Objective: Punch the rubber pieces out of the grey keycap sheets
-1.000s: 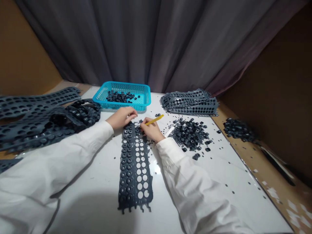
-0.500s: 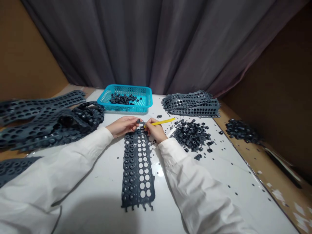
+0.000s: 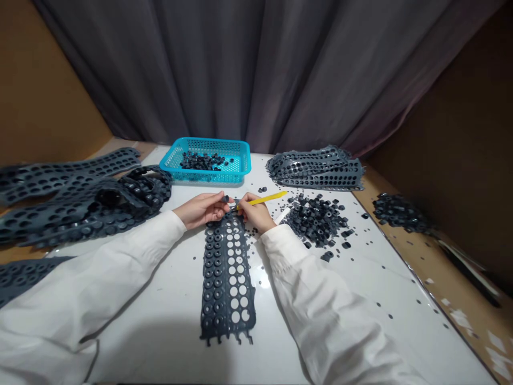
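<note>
At the far left, a heap of dark perforated rubber sheets (image 3: 80, 203) is spread over the edge of the white table (image 3: 360, 299). Behind the hands, a turquoise basket (image 3: 208, 160) with small black parts is placed. The left hand (image 3: 202, 208) is laid on the far end of the rubber strip (image 3: 226, 272) — its fingers are closed narrowly on a small black piece (image 3: 225, 199) at the strip's top edge. Just beside it, a yellow tool (image 3: 262, 200) is gripped by the right hand (image 3: 252, 213), the tip touching the strip's far end. Further right, a pile of loose black parts (image 3: 318, 219) is seen — and behind it a stack of emptied sheets (image 3: 316, 170).
</note>
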### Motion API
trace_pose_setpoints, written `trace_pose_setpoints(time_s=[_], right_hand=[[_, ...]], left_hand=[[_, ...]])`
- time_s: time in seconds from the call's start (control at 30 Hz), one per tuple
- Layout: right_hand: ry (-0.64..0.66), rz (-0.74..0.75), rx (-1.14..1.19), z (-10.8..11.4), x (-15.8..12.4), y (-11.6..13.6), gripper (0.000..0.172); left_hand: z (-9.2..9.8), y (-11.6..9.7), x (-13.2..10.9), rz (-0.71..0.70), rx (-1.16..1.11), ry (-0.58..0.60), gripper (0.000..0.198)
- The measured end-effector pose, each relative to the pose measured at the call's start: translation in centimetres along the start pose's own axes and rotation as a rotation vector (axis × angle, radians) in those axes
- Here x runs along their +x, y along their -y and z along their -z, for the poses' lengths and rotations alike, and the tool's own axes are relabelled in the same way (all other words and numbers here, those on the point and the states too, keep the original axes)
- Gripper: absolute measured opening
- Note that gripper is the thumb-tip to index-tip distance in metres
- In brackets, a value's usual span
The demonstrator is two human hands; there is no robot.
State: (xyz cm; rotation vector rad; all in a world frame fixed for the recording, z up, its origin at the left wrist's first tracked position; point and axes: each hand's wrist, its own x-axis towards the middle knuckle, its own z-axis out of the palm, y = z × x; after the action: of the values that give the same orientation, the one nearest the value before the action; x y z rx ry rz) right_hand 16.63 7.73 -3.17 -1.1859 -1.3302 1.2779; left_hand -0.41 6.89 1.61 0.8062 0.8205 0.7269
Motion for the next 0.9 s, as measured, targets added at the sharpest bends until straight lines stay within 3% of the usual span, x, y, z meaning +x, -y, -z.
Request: trace_pose_setpoints(time_s=[0.13,0.27,0.43,0.77,0.9], right_hand=[[0.001,0.002,-0.029,0.1,-0.1,0.0,0.011],[0.005,0.016,-0.078,0.1,0.0,-0.3,0.012],[0.018,0.055,-0.133,0.2,0.0,-0.5,0.014],[0.073,0.136,-0.229,0.2,-0.3,0.4,0.015],[0.110,0.183,-0.253,0.1,-0.3,0.8,0.017]], left_hand=[[0.1,0.0,0.1,-0.101,0.147,-0.074,0.015],[0.7,-0.1,1.0,-0.260,0.353,-0.202,0.025],[1.0,-0.4,1.8,-0.322,0.627,-0.187,0.016],[1.3,-1.0,2.5,-0.501,1.541,0.153,0.017],[1.1,-1.1,2.6,-0.553,1.729,0.227,0.015]])
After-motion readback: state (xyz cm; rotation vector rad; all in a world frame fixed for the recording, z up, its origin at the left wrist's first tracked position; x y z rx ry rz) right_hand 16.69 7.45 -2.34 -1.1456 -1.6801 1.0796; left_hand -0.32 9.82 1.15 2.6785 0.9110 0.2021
